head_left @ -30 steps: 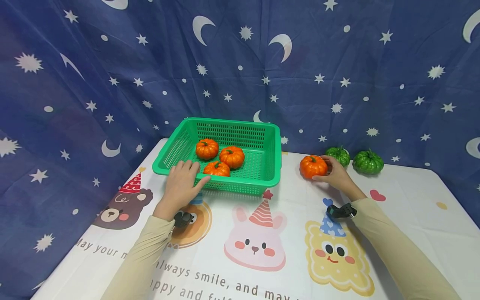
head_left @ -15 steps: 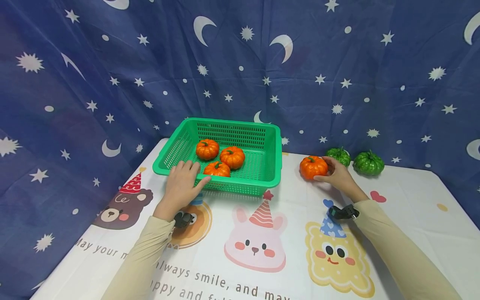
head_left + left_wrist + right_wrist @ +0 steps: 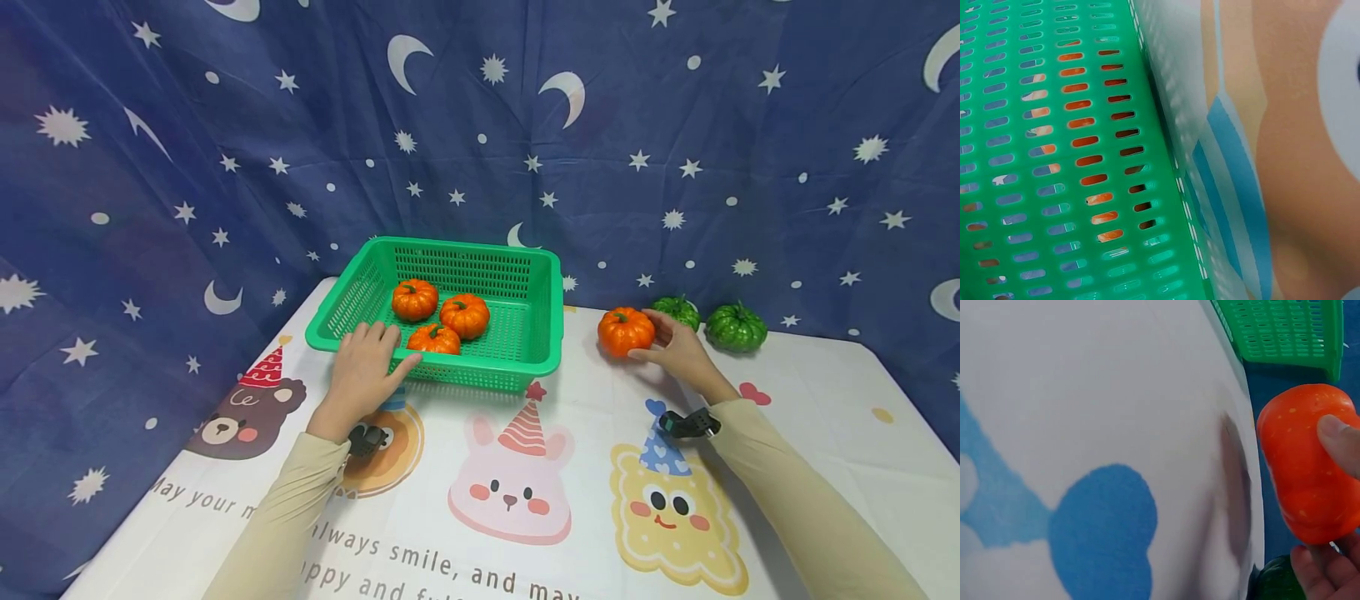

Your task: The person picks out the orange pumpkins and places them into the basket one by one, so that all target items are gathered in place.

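Note:
My right hand (image 3: 681, 354) grips an orange pumpkin (image 3: 624, 332) between thumb and fingers. In the right wrist view, this pumpkin (image 3: 1310, 465) seems just off the cloth, its shadow beside it, with the thumb pressed on its side. My left hand (image 3: 362, 371) holds the front rim of a green basket (image 3: 495, 367), fingers bent over the edge. Inside the basket lie three orange pumpkins, the back one (image 3: 415, 300), the middle one (image 3: 465, 317) and the front one (image 3: 434, 338), partly behind the rim. The left wrist view shows the slotted basket wall (image 3: 1054, 156) but no fingers.
Two green pumpkins stand at the back right: one (image 3: 677, 311) partly behind my right hand, the other (image 3: 737, 327) farther right. A white cartoon-print tablecloth (image 3: 592, 517) covers the table. A dark blue curtain (image 3: 465, 100) with stars and moons hangs along the back and left.
The orange pumpkin in my right hand has risen very slightly. My left hand and the basket have stayed in place.

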Tool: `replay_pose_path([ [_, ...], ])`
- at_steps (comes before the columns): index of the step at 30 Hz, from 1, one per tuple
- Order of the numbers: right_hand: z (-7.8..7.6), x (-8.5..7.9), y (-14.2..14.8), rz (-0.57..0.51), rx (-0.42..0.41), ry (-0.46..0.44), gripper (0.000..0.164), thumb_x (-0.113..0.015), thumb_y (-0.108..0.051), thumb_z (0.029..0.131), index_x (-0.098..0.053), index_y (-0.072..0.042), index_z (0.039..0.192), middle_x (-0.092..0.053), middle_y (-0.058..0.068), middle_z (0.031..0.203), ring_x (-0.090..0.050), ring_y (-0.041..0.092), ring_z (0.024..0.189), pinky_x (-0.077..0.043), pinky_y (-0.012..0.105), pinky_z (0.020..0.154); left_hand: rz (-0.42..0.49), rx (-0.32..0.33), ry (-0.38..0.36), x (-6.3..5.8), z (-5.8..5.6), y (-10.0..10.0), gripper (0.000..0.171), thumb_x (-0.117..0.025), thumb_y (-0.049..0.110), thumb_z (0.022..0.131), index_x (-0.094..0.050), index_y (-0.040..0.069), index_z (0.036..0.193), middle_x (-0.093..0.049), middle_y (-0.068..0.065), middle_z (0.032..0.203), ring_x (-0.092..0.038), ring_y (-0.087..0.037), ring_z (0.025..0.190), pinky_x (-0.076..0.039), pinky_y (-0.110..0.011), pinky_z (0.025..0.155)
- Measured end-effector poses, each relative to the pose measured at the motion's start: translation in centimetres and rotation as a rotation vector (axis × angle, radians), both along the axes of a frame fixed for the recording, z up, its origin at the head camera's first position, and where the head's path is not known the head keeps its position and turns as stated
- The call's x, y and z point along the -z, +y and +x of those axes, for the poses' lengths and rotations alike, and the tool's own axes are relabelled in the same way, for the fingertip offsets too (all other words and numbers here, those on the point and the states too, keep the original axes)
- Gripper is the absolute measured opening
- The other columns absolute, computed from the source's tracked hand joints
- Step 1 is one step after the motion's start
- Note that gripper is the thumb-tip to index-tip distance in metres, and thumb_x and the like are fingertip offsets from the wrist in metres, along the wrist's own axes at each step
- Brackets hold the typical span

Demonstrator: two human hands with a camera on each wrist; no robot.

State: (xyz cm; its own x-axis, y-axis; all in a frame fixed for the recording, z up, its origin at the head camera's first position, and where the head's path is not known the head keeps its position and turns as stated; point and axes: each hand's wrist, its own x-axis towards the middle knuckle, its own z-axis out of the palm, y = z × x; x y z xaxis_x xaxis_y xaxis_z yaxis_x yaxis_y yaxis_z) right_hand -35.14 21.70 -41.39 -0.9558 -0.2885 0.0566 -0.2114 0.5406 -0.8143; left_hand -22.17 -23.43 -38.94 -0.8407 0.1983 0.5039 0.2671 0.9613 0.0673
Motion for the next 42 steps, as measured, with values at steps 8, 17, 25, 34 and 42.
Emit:
replay_pose_path([
  [8, -0.2, -0.5, 0.0, -0.047, -0.01, 0.097, 0.079, -0.075, -0.015, 0.079, -0.032, 0.001, 0.143, -0.039, 0.023, 0.144, -0.044, 0.039, 0.129, -0.04, 0.035, 0.1, -0.003, 0.006, 0.013, 0.1, 0.0, 0.0, 0.044, -0.052, 0.05, 0.089, -0.045, 0.007, 0.087, -0.043, -0.008, 0.079, -0.042, -0.029, 0.079, -0.029, -0.036, 0.066],
  [17, -0.1, -2.0, -0.8, -0.042, 0.03, 0.235, 0.076, -0.078, -0.013, 0.075, -0.039, -0.002, 0.14, -0.046, 0.022, 0.14, -0.049, 0.038, 0.123, -0.044, 0.029, 0.097, -0.002, 0.011, 0.018, 0.1, 0.0, 0.0, 0.047, -0.047, 0.055, 0.091, -0.045, 0.008, 0.088, -0.044, -0.007, 0.079, -0.042, -0.028, 0.079, -0.029, -0.036, 0.066],
  [25, -0.2, -3.6, -1.6, -0.077, 0.031, 0.32, 0.076, -0.082, -0.009, 0.07, -0.046, -0.005, 0.136, -0.051, 0.018, 0.137, -0.055, 0.022, 0.12, -0.045, 0.024, 0.095, -0.002, 0.011, 0.011, 0.1, 0.0, 0.0, 0.046, -0.049, 0.053, 0.09, -0.046, 0.008, 0.089, -0.045, -0.007, 0.079, -0.042, -0.029, 0.079, -0.03, -0.036, 0.067],
  [34, -1.3, -5.7, -2.6, -0.045, -0.027, 0.384, 0.076, -0.083, -0.01, 0.068, -0.048, -0.009, 0.135, -0.052, 0.016, 0.137, -0.057, 0.023, 0.119, -0.046, 0.019, 0.092, -0.005, 0.01, 0.012, 0.1, 0.0, 0.0, 0.049, -0.043, 0.056, 0.092, -0.046, 0.007, 0.089, -0.045, -0.008, 0.08, -0.042, -0.029, 0.079, -0.03, -0.037, 0.067],
  [42, -1.9, -8.1, -4.5, -0.034, -0.08, 0.349, 0.075, -0.082, -0.011, 0.07, -0.047, -0.01, 0.137, -0.05, 0.012, 0.138, -0.054, 0.029, 0.122, -0.045, 0.032, 0.097, 0.001, 0.004, 0.008, 0.1, 0.0, 0.0, 0.042, -0.053, 0.049, 0.089, -0.046, 0.007, 0.088, -0.045, -0.008, 0.08, -0.042, -0.029, 0.08, -0.031, -0.037, 0.068],
])
